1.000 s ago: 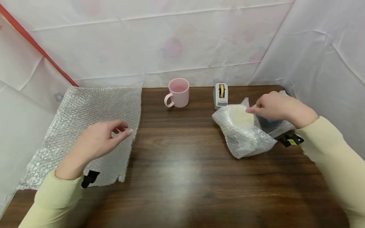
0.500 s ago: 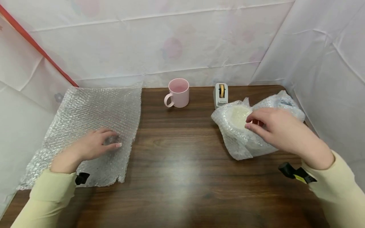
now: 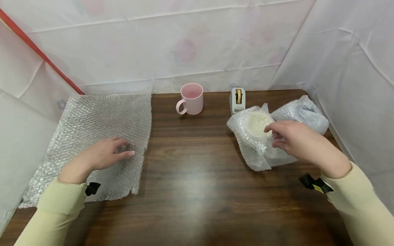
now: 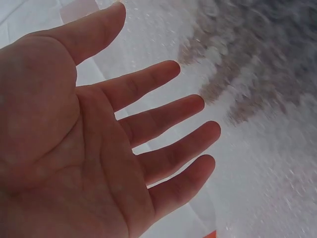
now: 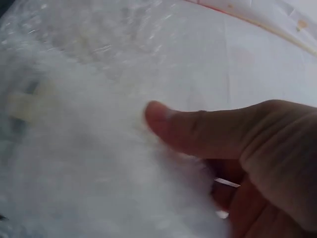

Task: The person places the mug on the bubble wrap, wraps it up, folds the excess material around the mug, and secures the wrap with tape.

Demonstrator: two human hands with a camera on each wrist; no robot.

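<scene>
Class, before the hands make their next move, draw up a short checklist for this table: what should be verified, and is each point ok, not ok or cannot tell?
1. Sheet spread out: ok.
2. Left hand free: ok; its wrist view shows straight, spread fingers holding nothing.
3. Right hand clear of the near parcel: not ok; it is at the wrapping, and blur hides whether it grips.
4. Near parcel sealed: cannot tell; no tape can be made out on it.
5. Mug upright and off the sheet: ok.
6. Tape dispenser loaded: ok; a yellowish roll shows.
</scene>
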